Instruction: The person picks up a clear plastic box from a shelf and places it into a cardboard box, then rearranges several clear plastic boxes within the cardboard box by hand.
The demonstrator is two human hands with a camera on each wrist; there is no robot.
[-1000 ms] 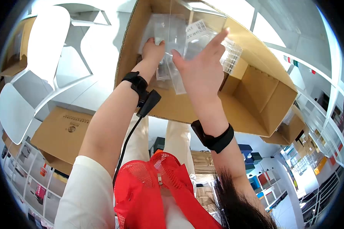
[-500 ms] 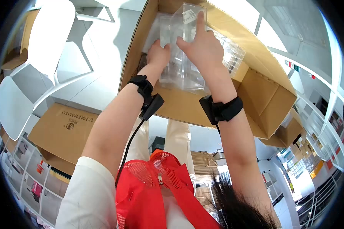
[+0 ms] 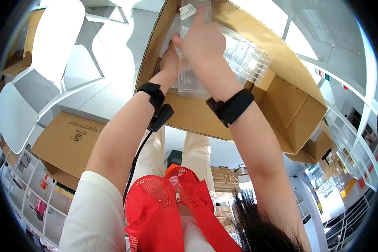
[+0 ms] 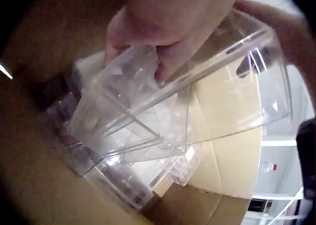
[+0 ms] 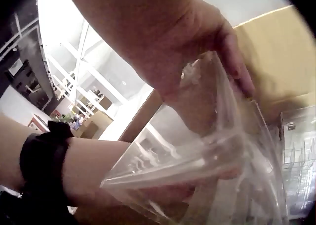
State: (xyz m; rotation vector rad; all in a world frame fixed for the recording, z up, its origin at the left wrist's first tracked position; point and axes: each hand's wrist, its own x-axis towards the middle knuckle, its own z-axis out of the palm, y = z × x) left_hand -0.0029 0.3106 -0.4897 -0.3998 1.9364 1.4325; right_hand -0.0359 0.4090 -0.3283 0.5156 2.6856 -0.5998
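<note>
In the head view, both hands reach into a large cardboard box [image 3: 222, 122]. My right hand [image 3: 203, 44] grips a clear plastic box [image 5: 163, 160] by its wall, index finger stretched along it. A white printed label [image 3: 187, 11] shows just beyond the fingertips. My left hand [image 3: 170, 61] is lower, near the carton's left wall; in the left wrist view its thumb and fingers pinch a clear plastic box [image 4: 118, 89]. The clear boxes overlap in that view. More clear plastic pieces lie beneath, partly hidden by the hands.
A clear gridded plastic organizer [image 3: 250, 61] sits right of the hands inside the carton. A white chair [image 3: 54, 38] stands left, with another cardboard box [image 3: 67, 143] near it. White shelving [image 3: 348, 101] lines the right side.
My right hand has come leftward, close beside the left hand, and the labelled clear box has shifted left with it. My left hand stays near the carton's left wall.
</note>
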